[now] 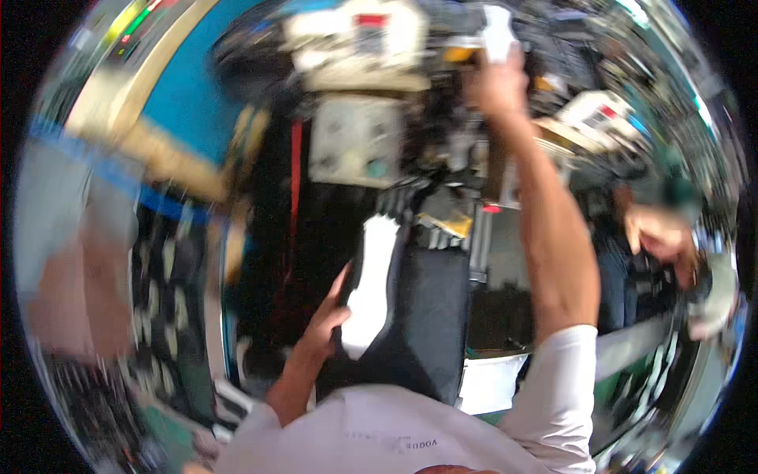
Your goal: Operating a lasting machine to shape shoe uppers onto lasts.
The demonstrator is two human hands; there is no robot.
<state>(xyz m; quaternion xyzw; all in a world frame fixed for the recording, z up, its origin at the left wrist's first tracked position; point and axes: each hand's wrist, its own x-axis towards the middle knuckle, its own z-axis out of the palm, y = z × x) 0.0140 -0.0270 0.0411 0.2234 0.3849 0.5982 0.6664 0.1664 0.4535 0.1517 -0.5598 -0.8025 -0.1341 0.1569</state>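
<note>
At the middle, a long white sock (371, 288) lies slanted over a dark surface, its cuff end pointing away from me. My left hand (325, 317) grips its left edge, thumb on the near side; some of the fingers are hidden. Stretched far forward, my right hand (499, 85) is closed around the lower end of another white piece (497, 33), which looks like a sock as well. Motion blurs that hand and the piece, so its exact grip is hard to make out.
A cream machine (355, 35) with a red mark stands at the far side, above a pale plate (357, 141). A similar machine (598, 118) is further right, near another person (663, 237). Dark pieces with pale patches (166, 316) lie left. Yellow-and-dark items (446, 217) sit beyond the sock.
</note>
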